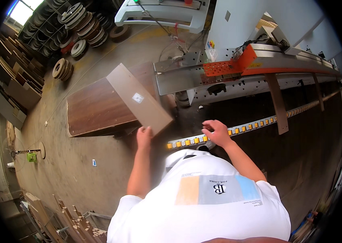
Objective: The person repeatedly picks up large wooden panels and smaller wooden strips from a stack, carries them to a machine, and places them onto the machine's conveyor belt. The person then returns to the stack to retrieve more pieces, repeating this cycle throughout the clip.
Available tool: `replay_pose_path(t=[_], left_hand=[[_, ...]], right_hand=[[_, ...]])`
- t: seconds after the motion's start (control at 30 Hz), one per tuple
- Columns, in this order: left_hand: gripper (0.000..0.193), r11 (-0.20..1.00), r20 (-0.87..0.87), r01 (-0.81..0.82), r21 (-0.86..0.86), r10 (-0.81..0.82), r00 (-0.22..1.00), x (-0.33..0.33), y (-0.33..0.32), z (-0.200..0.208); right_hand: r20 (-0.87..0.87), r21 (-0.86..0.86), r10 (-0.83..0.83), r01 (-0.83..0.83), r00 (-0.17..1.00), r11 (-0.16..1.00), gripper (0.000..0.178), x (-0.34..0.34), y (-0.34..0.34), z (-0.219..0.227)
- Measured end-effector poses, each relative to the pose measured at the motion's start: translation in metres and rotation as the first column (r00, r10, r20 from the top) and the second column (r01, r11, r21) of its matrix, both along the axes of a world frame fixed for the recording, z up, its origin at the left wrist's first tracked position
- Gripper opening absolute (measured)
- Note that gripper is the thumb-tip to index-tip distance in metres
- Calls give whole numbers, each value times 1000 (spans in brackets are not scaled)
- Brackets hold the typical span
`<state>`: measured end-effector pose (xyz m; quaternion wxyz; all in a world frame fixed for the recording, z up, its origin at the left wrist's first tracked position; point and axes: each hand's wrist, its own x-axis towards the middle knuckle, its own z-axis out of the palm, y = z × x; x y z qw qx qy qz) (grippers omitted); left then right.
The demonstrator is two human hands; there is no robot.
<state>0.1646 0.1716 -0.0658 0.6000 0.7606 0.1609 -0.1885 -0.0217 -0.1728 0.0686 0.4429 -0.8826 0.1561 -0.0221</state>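
Note:
My left hand (144, 137) is closed on the near end of a long flat brown board (142, 99) with a white label on its face. The board slants away to the far left, over a stack of dark wood-grain panels (106, 99). How my fingers sit under the board is hidden. To the right, my right hand (216, 132) is above a roller rail (197, 140) with yellow wheels. Its fingers are loosely bent, thumb apart, and nothing shows between them.
A long machine with an orange perforated guard (221, 68) runs off to the right. Another brown board (277, 103) spans from it across the roller rail. Rolls of edging strip (62, 69) stand at the far left. Upright panels (7, 97) lean at the left.

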Motion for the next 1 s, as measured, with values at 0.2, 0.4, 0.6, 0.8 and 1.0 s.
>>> replay_pose_path(t=[0.2,0.4,0.6,0.8,1.0], left_hand=[[32,911,-227,194,-364,-289,930,-63,-56,75],[22,635,-113,457,-623,-651,751,-92,-63,122],[31,851,-103,499,-165,-518,849,-49,-76,66],[55,765,61,632,-126,-630,774,-32,-121,18],[65,676,299,733,-70,-687,663,-31,-199,-10]], right_hand=[[187,-536,342,-196,921,821,55,33,56,-2],[252,-429,50,66,966,901,38,-29,39,-30],[-162,362,-455,482,876,798,33,-124,33,-53],[-536,559,-531,747,656,359,40,-192,58,-96],[-685,471,-397,786,612,400,45,-207,62,-115]])
